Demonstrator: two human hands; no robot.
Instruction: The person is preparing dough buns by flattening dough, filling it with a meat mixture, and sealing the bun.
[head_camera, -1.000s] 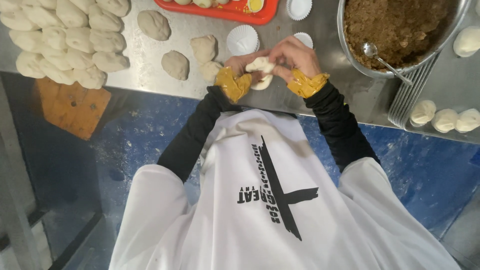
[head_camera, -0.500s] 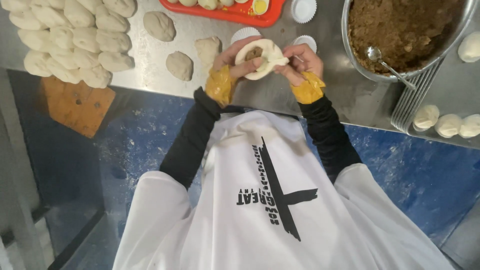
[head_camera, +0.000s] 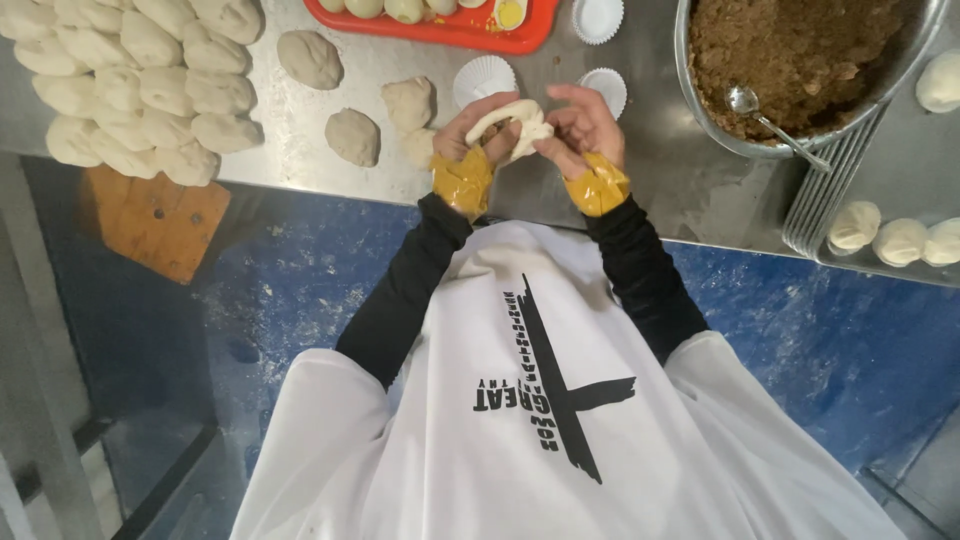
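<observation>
Here, the left hand (head_camera: 478, 130) and right hand (head_camera: 580, 125) both closed around a piece of dough (head_camera: 512, 122), held just above the steel table (head_camera: 660, 180), apparently with dark filling inside; a bowl of brown filling (head_camera: 800, 55) stood nearby.

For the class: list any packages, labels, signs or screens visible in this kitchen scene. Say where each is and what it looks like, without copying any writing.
No packages, signs or screens show.
Printed design: on the front of the person's white shirt, a black slanted cross shape with black lettering beside it.
Paper cups: white, round, fluted, empty and unprinted, on the steel table near the left hand and right hand, which hold a dough piece.
</observation>
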